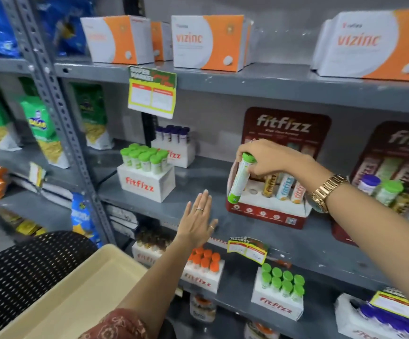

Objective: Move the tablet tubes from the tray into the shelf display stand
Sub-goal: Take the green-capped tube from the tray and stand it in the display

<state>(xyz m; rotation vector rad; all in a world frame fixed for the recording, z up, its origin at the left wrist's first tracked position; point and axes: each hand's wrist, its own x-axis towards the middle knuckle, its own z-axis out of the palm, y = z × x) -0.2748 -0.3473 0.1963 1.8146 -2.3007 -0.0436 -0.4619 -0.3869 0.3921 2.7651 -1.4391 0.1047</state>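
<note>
right hand [269, 157] pinches a smooth green-capped tube [240, 178], tilted, over the red cardboard stand [267, 211]; left hand [198, 221] hovers flat, fingers spread, above the grey metal shelf [259, 241].

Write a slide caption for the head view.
Right hand lowers a green-capped tablet tube into the Fitfizz display stand.

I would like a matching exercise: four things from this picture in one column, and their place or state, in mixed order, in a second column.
Things:
1. green-capped tube
2. left hand
3. beige tray
4. Vizinc boxes

Place or state:
A. on the top shelf
B. open, holding nothing
C. held tilted over the red display stand
D. empty, at lower left

Pairs: 1-C, 2-B, 3-D, 4-A
</note>
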